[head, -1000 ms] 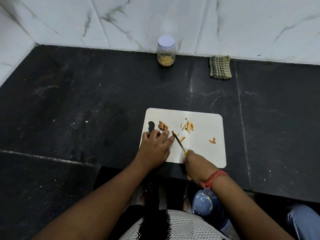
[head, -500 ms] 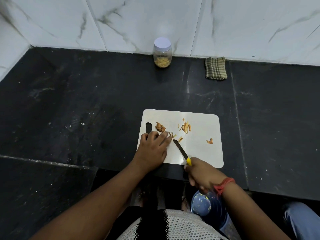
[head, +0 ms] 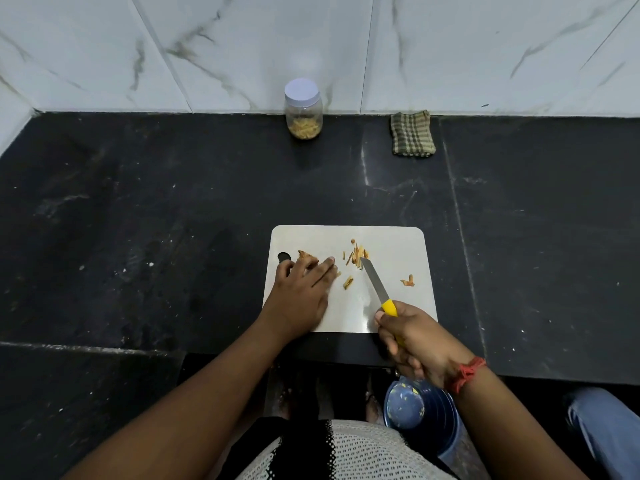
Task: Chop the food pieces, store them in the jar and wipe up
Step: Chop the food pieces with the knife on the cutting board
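Food pieces (head: 356,253) lie scattered on the white board (head: 398,244) before us: a clump of strips near the middle, one bit to the right, more by our left hand (head: 301,292), which lies flat, fingers straight, on the board's left part over a brown chunk. Our right hand (head: 412,341) curls round the yellow handle of the knife (head: 375,284), blade angled up-left with its tip at the strips. Jar (head: 303,109) and cloth (head: 412,133) stand against the far wall, well apart from the board.
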Demonstrator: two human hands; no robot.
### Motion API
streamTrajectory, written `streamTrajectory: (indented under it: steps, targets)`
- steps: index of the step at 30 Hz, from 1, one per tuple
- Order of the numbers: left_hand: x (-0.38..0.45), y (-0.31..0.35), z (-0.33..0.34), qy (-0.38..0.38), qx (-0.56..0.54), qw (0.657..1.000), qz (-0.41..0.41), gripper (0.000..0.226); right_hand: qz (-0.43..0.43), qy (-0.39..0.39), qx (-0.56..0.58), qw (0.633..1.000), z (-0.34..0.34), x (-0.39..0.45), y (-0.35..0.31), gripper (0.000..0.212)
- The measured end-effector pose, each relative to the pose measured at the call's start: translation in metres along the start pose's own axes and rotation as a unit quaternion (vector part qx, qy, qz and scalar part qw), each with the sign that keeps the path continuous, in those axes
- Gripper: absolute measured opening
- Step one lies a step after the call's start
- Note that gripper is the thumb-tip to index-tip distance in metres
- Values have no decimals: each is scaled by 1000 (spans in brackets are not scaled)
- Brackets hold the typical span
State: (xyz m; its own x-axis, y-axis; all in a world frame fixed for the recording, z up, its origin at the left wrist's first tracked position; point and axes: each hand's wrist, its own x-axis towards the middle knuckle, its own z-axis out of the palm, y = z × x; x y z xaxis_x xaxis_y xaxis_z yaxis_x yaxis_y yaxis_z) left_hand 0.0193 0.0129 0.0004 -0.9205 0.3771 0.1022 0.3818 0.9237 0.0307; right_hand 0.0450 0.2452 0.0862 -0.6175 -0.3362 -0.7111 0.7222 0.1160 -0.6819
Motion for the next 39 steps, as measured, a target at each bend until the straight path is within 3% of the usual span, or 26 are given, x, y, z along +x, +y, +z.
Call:
streamTrajectory:
  steps: [7,14,21,28,39]
  targets:
    - [24,-1,0,-21,-10,1000,19,50,-17,13,2,1000,-5,2,-4,16]
    - [14,9,6,139,-71,988,-14,26,-33,21,-6,999,-11,3,-4,28]
    - [23,18,7,130,-55,988,59,19,-37,20,3,999,-11,7,-6,27]
    - [43,25,4,81,-40,996,4,12,-45,24,-7,999,-12,7,-4,25]
    - [31,18,-2,125,-64,983,-119,15,-54,31,14,998,-16,1,-5,13]
